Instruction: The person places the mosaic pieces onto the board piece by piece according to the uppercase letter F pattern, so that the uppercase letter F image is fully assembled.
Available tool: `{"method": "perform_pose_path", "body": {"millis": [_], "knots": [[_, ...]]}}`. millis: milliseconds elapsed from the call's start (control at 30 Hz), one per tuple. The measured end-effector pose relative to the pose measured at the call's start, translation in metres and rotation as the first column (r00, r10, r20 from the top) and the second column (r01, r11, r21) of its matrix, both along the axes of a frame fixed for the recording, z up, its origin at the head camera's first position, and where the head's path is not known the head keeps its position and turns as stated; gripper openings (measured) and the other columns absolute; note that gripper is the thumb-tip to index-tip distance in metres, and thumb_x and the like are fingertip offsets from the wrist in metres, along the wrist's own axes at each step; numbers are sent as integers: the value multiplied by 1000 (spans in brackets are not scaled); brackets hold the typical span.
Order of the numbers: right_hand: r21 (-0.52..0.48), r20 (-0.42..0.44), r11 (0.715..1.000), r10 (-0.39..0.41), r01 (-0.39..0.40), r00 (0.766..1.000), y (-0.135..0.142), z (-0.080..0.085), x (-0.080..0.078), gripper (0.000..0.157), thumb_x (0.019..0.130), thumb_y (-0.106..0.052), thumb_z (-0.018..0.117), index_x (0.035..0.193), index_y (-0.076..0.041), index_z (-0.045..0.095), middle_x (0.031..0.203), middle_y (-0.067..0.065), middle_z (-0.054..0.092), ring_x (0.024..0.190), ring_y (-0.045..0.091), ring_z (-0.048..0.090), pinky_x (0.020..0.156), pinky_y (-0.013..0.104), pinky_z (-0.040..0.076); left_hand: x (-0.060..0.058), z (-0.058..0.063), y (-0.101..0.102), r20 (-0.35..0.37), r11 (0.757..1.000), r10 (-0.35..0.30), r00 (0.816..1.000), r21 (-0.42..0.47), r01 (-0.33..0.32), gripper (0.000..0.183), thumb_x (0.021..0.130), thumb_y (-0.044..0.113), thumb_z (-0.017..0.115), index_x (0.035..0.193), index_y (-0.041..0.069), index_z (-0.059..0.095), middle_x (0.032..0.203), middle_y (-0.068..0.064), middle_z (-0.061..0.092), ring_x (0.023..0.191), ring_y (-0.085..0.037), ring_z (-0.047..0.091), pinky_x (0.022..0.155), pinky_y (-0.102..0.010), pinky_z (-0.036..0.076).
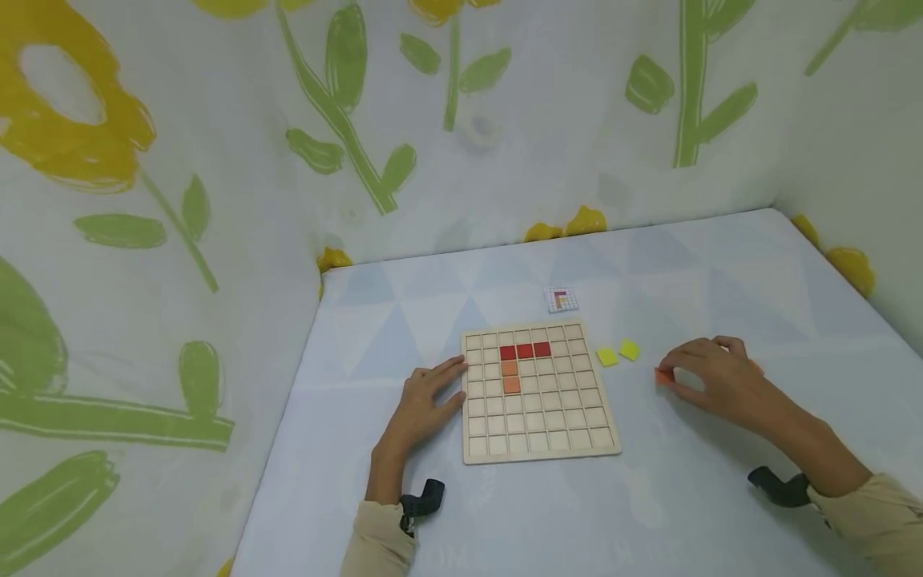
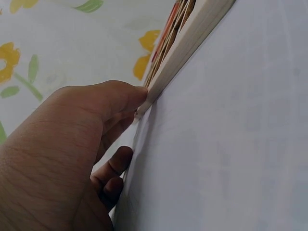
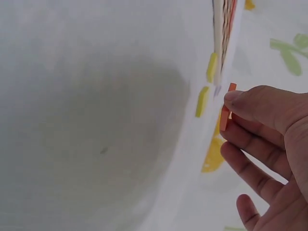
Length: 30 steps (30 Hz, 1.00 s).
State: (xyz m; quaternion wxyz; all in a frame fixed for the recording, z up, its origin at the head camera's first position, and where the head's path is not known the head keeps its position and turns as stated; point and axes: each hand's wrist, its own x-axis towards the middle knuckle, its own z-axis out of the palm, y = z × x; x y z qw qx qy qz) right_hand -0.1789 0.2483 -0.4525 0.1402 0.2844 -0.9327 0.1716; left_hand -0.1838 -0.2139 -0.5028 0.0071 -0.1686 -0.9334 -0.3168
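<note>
A wooden grid board (image 1: 537, 417) lies on the table, with three red tiles (image 1: 525, 350) in a row and two orange tiles (image 1: 511, 385) below the leftmost red one. Against the board's left edge rest the fingertips of my left hand (image 1: 425, 405), its fingers loosely extended. My right hand (image 1: 710, 375) pinches a square orange tile (image 3: 226, 110) between thumb and fingers, right of the board. Two yellow tiles (image 1: 607, 357) lie between the board and that hand. Another orange piece (image 1: 757, 367) shows partly behind the right hand.
A small card (image 1: 562, 300) printed with a coloured grid pattern lies behind the board. Walls with painted flowers (image 1: 346, 144) stand along the table's back and sides. A black device (image 1: 425, 498) is strapped at each wrist.
</note>
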Motion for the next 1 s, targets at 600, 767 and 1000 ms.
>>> {"method": "perform_pose_path", "body": {"millis": [600,767,1000], "knots": [[0,-32,992,126,-126,991,-50,17,-10,29,70,-8,89,91,-20,72,97,-4,70,97,23,62,91,58,32,1,1,-1,-29,998,-11,1000,-58,9,51,99,36,60,148,24,52,155,14,41,119,-24,45,97,-48,34],[-14,-45,987,157,-158,987,-65,20,-10,29,70,-8,89,91,-18,72,98,-2,71,96,23,63,90,56,33,1,2,-1,-28,999,-4,1000,-50,3,51,99,36,61,148,27,52,155,16,41,118,-22,45,96,-46,34],[-13,-25,982,190,-191,981,-85,19,-13,26,72,-10,89,91,-19,73,97,-4,71,96,20,64,92,54,34,1,2,0,-19,999,-4,1000,-53,3,51,99,36,60,148,26,53,154,16,41,117,-23,46,95,-46,34]]}}
